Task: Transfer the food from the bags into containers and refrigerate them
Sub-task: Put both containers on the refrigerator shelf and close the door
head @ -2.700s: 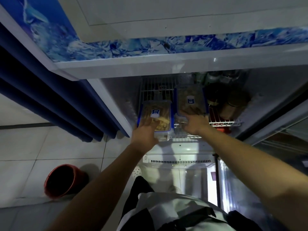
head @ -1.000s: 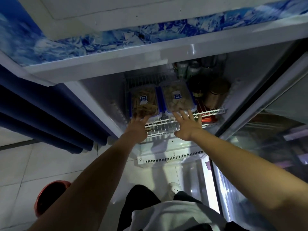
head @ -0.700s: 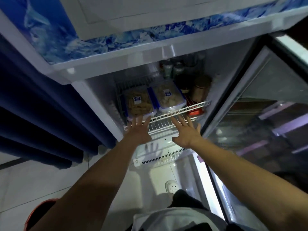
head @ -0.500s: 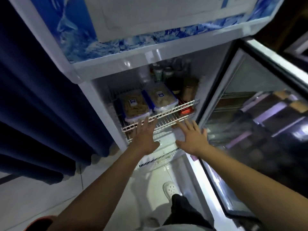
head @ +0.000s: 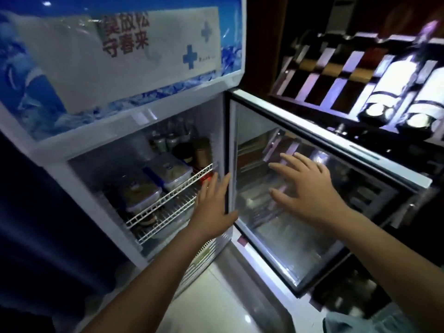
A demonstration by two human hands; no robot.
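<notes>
Dim light fills the white display fridge [head: 134,131] with its blue printed header, where two clear lidded plastic containers with blue clips [head: 168,173] sit side by side on the white wire shelf [head: 173,195], and the glass door [head: 300,212] stands open to the right of the fridge. Filled rigid boxes like these should feel moderately heavy and smooth, best gripped by their long sides. They lie inside the fridge, apart from both hands: the left hand [head: 213,207] hovers at the fridge's right edge, fingers straight and empty, while the right hand [head: 310,191] spreads wide before the door glass, probably to swing it closed.
</notes>
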